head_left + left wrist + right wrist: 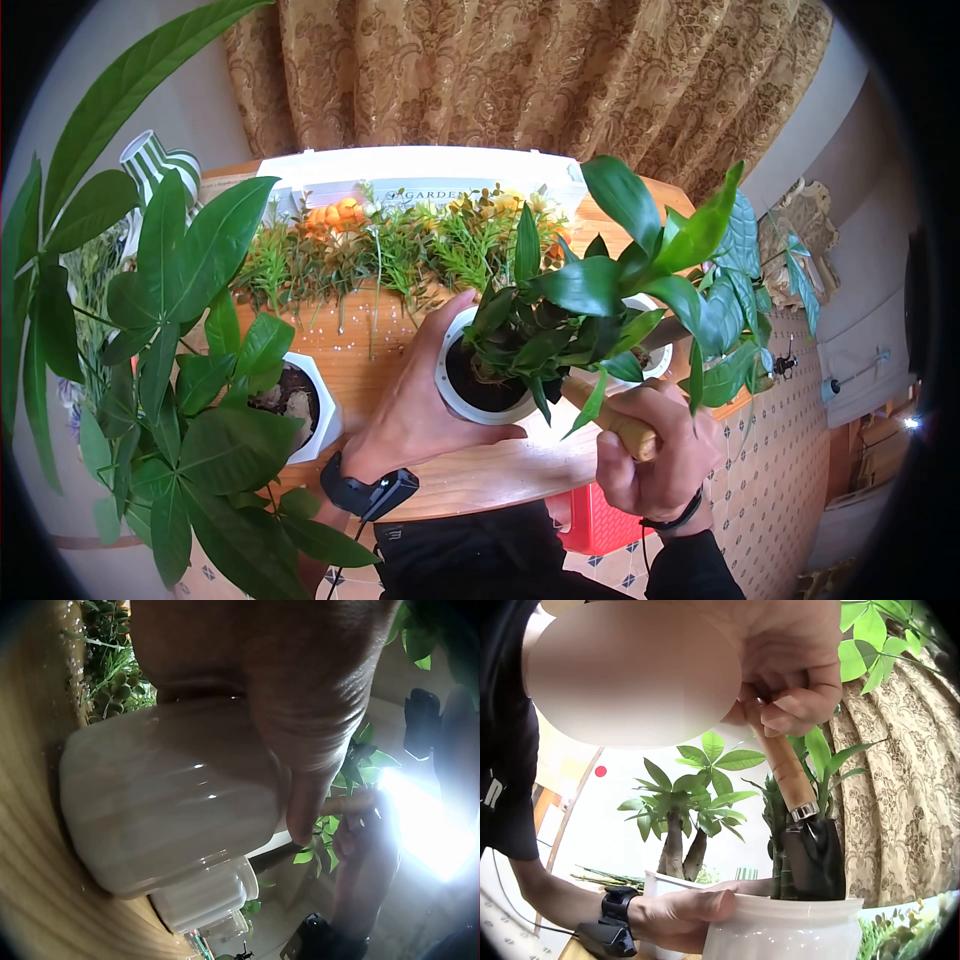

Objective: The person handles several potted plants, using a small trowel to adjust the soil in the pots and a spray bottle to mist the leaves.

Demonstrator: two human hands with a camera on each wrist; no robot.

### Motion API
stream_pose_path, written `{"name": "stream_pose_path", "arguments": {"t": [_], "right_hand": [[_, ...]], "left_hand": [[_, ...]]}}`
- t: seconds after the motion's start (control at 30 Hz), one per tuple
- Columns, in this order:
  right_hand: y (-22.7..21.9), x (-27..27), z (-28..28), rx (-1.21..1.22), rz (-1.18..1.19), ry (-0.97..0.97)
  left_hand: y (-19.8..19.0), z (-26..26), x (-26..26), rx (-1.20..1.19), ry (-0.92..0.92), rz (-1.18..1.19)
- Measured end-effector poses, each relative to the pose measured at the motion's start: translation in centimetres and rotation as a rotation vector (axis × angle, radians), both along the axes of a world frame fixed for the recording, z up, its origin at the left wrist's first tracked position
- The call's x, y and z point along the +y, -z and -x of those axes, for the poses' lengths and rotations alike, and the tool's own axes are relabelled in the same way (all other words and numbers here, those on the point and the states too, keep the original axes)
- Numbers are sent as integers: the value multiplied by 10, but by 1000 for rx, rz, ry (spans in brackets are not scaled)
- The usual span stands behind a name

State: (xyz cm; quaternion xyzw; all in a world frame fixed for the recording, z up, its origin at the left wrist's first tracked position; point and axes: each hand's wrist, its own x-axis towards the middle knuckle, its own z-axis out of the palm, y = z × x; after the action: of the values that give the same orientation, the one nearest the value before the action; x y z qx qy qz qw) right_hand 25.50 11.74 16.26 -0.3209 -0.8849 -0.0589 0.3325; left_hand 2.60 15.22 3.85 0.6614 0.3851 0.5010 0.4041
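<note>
A white pot (pixel 489 414) with dark soil (pixel 465 378) and a leafy green plant (pixel 585 285) stands upright on the wooden table. My left hand (pixel 408 412) grips its side, thumb near me and fingers round the far side. In the left wrist view the glossy pot (pixel 172 799) fills the middle. My right hand (pixel 662 440) holds a small trowel by its wooden handle (pixel 787 772). The trowel's black blade (pixel 814 862) points down inside the rim beside the stems, its tip hidden by the pot wall.
Left of the pot, a big-leaved plant (pixel 225 430) grows in a white angular pot (pixel 328 412). Another white pot (pixel 199 896) stands to the right. Artificial flowers (pixel 400 255) line the back before a white tray (pixel 420 165). A red stool (pixel 605 520) is below the table edge.
</note>
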Motion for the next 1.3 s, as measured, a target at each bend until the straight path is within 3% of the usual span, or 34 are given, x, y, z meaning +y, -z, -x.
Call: {"name": "stream_pose_path", "arguments": {"t": [0.4,0.83,0.9,1.0,1.3], "right_hand": [[-2,5,-2,-59,-21,-110],[1,6,-4,-62,-9,-99],[-1,-1,-6,-107,21,-2],[4,6,-6,-47,-74,-51],[2,9,-8,-82,-18,-87]], "left_hand": [[0,-1,1,10,-36,-39],[0,-1,-1,20,-42,-26],[0,-1,-1,20,-41,-31],[0,-1,-1,18,-44,-44],[0,-1,0,13,-40,-43]]}}
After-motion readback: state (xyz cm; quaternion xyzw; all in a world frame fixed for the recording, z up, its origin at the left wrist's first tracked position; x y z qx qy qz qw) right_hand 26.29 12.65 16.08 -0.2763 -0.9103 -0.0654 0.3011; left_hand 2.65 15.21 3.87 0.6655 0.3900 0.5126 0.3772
